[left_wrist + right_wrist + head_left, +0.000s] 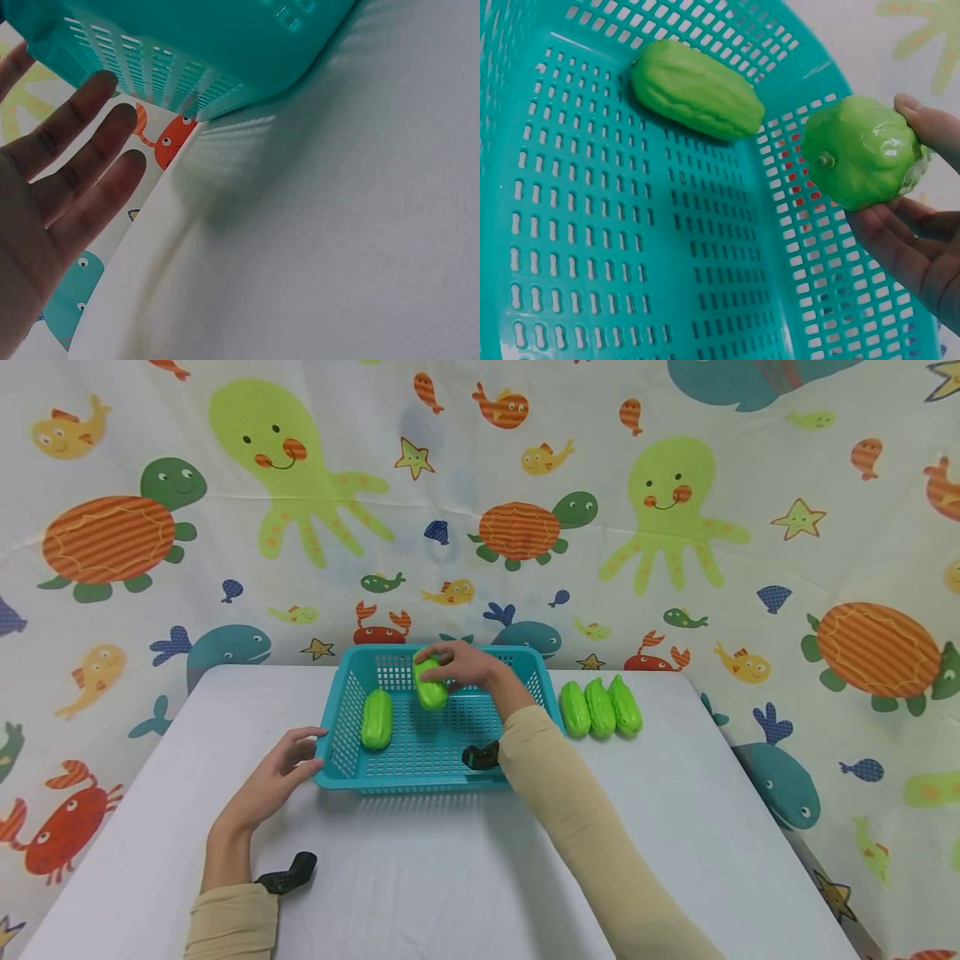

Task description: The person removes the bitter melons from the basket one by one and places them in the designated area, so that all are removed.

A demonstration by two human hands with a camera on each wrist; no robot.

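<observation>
My right hand (pixel 463 665) pinches a bright green ridged gourd (pixel 430 683) between thumb and fingers, above the back part of a turquoise perforated basket (pixel 420 781). In the right wrist view the held gourd (pixel 859 154) shows its stem end and a shiny surface. A second gourd (pixel 377 720) lies inside the basket, along its left side. My left hand (pixel 273 779) is at the basket's left wall, fingers spread and slightly bent. In the left wrist view, a fingertip is near the rim; whether it touches cannot be told.
Three more green gourds (pixel 600 708) lie side by side on the white table (pixel 675 827), just right of the basket. A curtain with sea animals (pixel 480 468) hangs behind the table. Black wrist cameras (pixel 288 874) sit at both sleeves.
</observation>
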